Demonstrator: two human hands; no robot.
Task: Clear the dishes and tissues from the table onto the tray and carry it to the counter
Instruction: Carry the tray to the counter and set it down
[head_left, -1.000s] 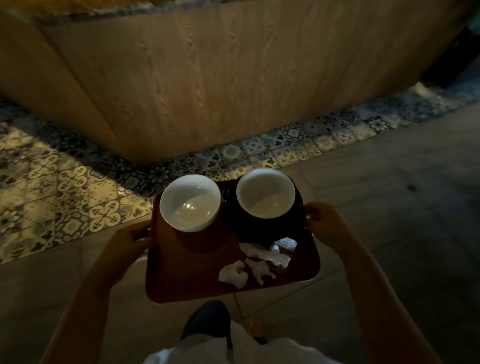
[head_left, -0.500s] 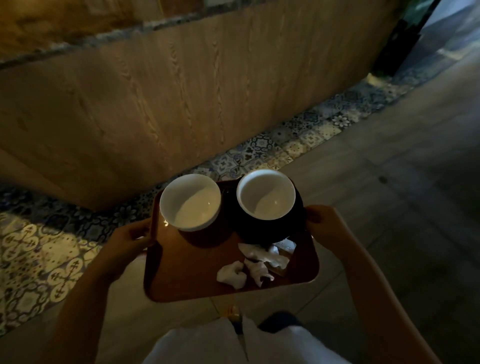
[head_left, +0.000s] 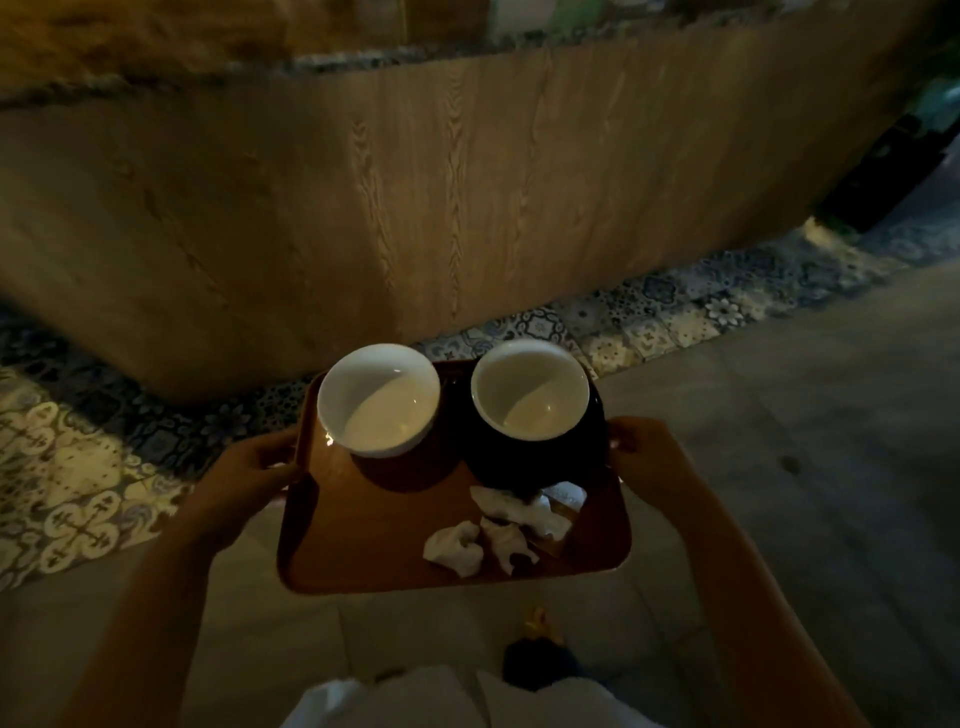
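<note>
tray (head_left: 363, 540) stiff, bowls (head_left: 378, 408) fragile, tissues (head_left: 498, 525) light; left hand (head_left: 249, 467) clamped at 9 o'clock edge, right hand (head_left: 649, 457) at 3; keep level.

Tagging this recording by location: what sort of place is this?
Probably a café or small eatery: a wood-panelled counter, patterned floor tiles, and a serving tray with used bowls and tissues.

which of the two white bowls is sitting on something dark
The right bowl, nearer the right hand; it sits on a dark dish, while the left bowl rests on the tray.
</note>
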